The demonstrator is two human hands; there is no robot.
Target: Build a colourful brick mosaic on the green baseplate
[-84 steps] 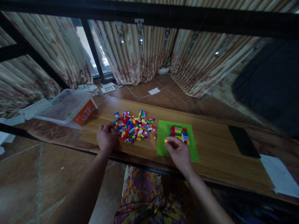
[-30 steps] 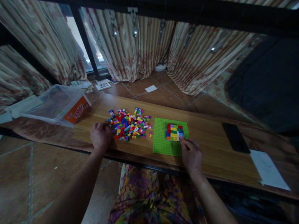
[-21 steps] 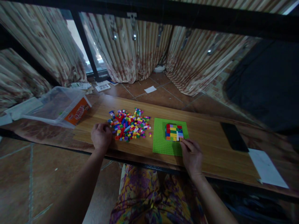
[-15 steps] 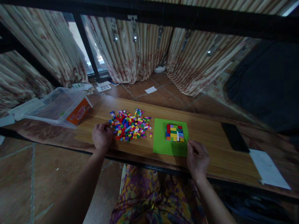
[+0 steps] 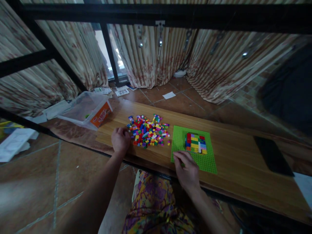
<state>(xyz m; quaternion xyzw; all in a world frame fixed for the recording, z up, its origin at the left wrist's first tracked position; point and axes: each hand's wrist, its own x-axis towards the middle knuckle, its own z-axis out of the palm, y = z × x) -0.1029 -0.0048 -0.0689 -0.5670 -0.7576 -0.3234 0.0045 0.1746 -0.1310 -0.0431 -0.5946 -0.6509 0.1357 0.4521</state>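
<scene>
A pile of small coloured toy bricks (image 5: 149,130) lies spread on the wooden table. My left hand (image 5: 121,139) rests on the table against the pile's left edge, its fingers curled in; whatever may be inside them is hidden. To the right of the pile is a green baseplate (image 5: 207,162), bearing a low, blocky build of multicoloured bricks (image 5: 195,143). Over the plate's front left corner is my right hand (image 5: 187,170), thumb and fingers pinched together. I cannot make out what, if anything, sits in that pinch.
A clear plastic box (image 5: 83,107) with an orange label stands at the table's left end. On the right lie a black phone-like slab (image 5: 273,156) and a white sheet (image 5: 304,185). Beyond the table are striped curtains (image 5: 151,58) and a tiled floor.
My right hand has moved left, from the baseplate's right edge to its front left corner. My left hand stays beside the pile. The view has turned left, shifting everything rightward.
</scene>
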